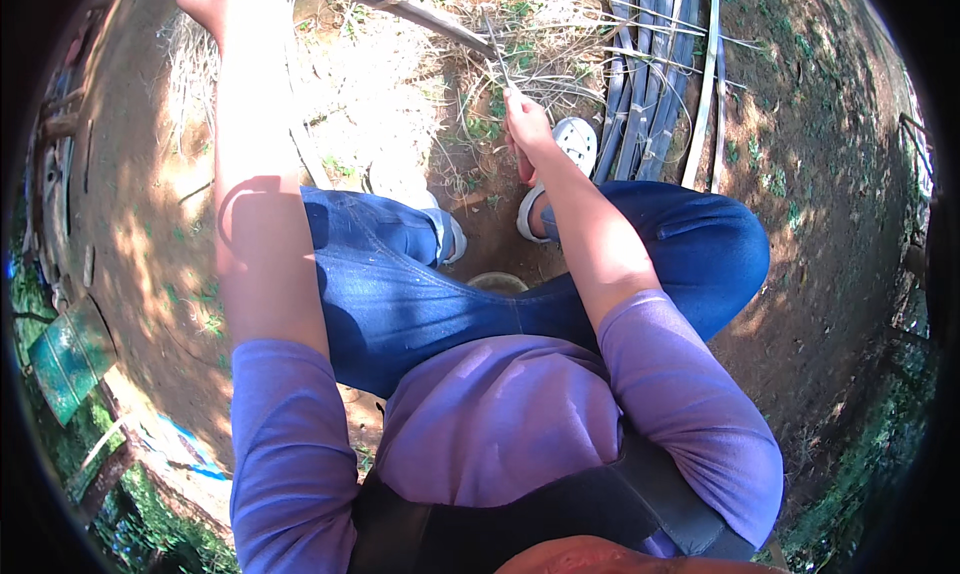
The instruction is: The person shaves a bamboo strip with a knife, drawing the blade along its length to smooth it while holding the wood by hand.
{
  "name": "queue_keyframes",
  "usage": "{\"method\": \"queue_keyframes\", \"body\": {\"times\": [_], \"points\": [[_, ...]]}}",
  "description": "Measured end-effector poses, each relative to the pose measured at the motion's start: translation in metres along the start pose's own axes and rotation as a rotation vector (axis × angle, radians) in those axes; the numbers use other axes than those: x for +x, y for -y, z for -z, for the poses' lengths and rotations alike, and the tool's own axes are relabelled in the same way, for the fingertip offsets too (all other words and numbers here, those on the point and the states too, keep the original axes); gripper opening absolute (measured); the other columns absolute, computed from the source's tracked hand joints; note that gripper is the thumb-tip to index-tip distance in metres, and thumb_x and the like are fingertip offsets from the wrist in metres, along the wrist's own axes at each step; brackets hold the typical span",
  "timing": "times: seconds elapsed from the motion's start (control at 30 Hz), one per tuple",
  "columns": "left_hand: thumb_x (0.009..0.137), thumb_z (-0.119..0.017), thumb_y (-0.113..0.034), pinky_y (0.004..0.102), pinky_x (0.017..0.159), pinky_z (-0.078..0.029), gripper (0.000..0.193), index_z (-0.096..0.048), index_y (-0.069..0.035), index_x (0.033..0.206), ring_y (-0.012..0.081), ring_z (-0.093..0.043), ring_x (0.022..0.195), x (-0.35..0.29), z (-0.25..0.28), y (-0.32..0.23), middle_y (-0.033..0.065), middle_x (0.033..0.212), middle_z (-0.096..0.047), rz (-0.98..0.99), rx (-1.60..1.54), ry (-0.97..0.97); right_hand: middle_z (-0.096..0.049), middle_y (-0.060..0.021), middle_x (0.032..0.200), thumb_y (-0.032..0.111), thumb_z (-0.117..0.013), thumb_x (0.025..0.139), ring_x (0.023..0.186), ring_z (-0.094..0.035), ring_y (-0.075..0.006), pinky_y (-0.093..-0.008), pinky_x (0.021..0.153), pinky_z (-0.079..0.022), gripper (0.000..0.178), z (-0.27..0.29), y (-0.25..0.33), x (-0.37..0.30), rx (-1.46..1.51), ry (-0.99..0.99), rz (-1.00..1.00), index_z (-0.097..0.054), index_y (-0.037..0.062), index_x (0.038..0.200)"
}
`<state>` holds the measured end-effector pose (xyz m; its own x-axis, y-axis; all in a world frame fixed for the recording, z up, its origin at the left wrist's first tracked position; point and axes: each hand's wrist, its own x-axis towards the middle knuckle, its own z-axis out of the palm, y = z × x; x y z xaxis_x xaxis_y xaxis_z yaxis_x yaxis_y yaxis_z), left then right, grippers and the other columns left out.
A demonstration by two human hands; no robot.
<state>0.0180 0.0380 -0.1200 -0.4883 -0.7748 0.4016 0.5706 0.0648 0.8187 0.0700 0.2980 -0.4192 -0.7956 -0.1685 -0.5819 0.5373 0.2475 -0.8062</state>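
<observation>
My left hand (203,1), reaching to the top left edge, is closed around a long, dark brown wooden strip (400,6). Bright light washes out that hand, and part of it lies beyond the frame. The strip curves rightward across the top, ending near the blade in my right hand (528,126). My right fingers are wrapped around a knife whose narrow blade (502,62) points up and away from me. A reddish handle end (525,169) shows below the fist. The blade tip is beside the strip's right end; whether they touch is unclear.
Pale shavings (560,84) litter the sunlit ground ahead. Several long dark strips (655,74) lie bundled beyond my right foot, which wears a white clog (576,142). A pale strip (706,84) lies beside them. Under my legs is a round-edged seat (498,282).
</observation>
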Motion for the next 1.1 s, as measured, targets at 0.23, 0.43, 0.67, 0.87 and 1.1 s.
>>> {"method": "queue_keyframes", "body": {"times": [0.23,0.43,0.67,0.87,1.1], "points": [[0.096,-0.065,-0.022,0.0296,0.044,-0.046,0.023,-0.049,-0.012,0.084,0.0130,-0.050,0.044,0.003,0.001,-0.001,-0.0007,0.057,-0.047,-0.012,-0.009,0.066,-0.050,-0.0016,0.061,0.045,-0.052,0.100,0.045,-0.048,-0.0122,-0.0294,0.042,-0.041,0.039,-0.020,0.032,-0.019,0.167,0.050,0.017,-0.056,0.0085,0.087],[0.097,-0.063,-0.024,0.0292,0.047,-0.046,0.022,-0.049,-0.011,0.086,0.0137,-0.051,0.046,-0.001,0.004,-0.014,0.0000,0.059,-0.049,-0.053,-0.019,0.139,-0.059,-0.0073,0.063,0.043,-0.050,0.100,0.047,-0.057,-0.0171,-0.0348,0.047,-0.049,0.046,0.004,-0.050,0.016,-0.081,-0.076,-0.123,-0.059,0.0166,0.136],[0.097,-0.063,-0.023,0.0295,0.047,-0.046,0.022,-0.049,-0.011,0.087,0.0140,-0.051,0.047,0.005,0.013,-0.010,0.0002,0.059,-0.049,-0.016,-0.033,0.152,-0.053,-0.0044,0.064,0.045,-0.051,0.100,0.047,-0.049,-0.0157,-0.0317,0.044,-0.045,0.038,-0.021,0.011,-0.010,0.252,0.017,-0.134,-0.055,0.0080,0.093],[0.097,-0.063,-0.023,0.0297,0.047,-0.046,0.022,-0.049,-0.011,0.087,0.0142,-0.051,0.048,0.013,0.012,0.000,0.0004,0.060,-0.049,0.017,-0.051,0.163,-0.053,-0.0029,0.060,0.043,-0.050,0.101,0.047,-0.053,-0.0162,-0.0333,0.043,-0.045,0.043,-0.013,0.002,-0.013,-0.032,0.016,-0.009,-0.059,0.0029,0.088],[0.097,-0.063,-0.023,0.0299,0.048,-0.046,0.021,-0.049,-0.010,0.088,0.0145,-0.052,0.048,0.017,0.007,0.007,0.0006,0.060,-0.050,0.043,-0.083,0.174,-0.054,-0.0044,0.062,0.041,-0.050,0.100,0.048,-0.052,-0.0152,-0.0323,0.043,-0.043,0.037,-0.015,0.022,-0.016,0.192,0.016,-0.117,-0.056,0.0071,0.087]]}}
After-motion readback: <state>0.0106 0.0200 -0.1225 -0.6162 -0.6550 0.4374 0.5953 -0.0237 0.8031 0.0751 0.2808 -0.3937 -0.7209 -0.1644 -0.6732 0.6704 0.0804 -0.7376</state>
